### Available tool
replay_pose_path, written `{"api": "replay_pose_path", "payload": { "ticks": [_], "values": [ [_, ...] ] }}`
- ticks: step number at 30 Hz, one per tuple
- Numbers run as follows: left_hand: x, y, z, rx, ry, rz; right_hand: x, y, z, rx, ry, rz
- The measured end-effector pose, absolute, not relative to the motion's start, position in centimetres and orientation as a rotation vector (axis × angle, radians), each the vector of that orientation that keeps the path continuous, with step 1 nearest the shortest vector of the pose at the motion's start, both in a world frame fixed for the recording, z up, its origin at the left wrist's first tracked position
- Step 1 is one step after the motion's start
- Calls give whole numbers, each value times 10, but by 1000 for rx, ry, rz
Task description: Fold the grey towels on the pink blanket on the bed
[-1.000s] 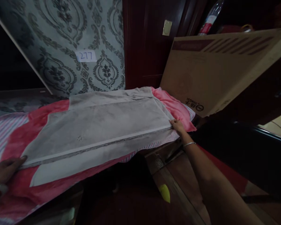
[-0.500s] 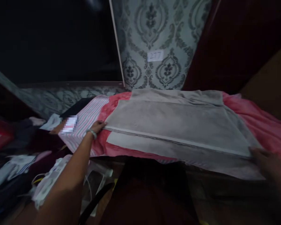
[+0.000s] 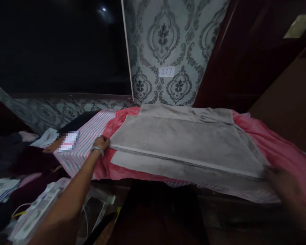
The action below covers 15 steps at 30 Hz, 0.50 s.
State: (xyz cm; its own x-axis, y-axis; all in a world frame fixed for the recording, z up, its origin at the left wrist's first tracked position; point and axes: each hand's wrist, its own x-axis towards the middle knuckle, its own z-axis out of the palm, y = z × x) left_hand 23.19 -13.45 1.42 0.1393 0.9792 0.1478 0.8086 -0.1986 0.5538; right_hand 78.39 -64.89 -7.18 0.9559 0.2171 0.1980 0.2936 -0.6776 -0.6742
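Observation:
A grey soft cloth, partly folded over itself, lies spread across a pink blanket. At the cloth's left front corner my left hand, with a bracelet on the wrist, is closed on the edge. The opposite corner, at the right, is pinched by my right hand, which is dark and somewhat blurred. Between my hands the folded edge with its pale hem runs straight. A lower layer of the cloth shows in front of that edge.
A striped cloth lies left of the blanket. Behind stand a dark screen and a patterned wall bearing a paper label. Clothes are heaped at the left, near a white power strip.
The view has shifted slightly, so cloth and hands appear lower and further left. Both hands keep hold of the cloth's corners, and its folded shape looks the same.

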Motion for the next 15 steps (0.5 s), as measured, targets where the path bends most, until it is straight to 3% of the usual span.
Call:
{"api": "replay_pose_path", "payload": {
  "ticks": [4, 9, 15],
  "values": [
    [293, -146, 21, 2601, 1468, 540, 751, -567, -45, -2401, -760, -325],
    [382, -177, -7, 2827, 1009, 277, 683, -460, -44, -2390, -1334, -252],
    [391, -181, -36, 2888, 1004, 109, 665, -445, -73, -2551, -1528, -108]
  ]
}}
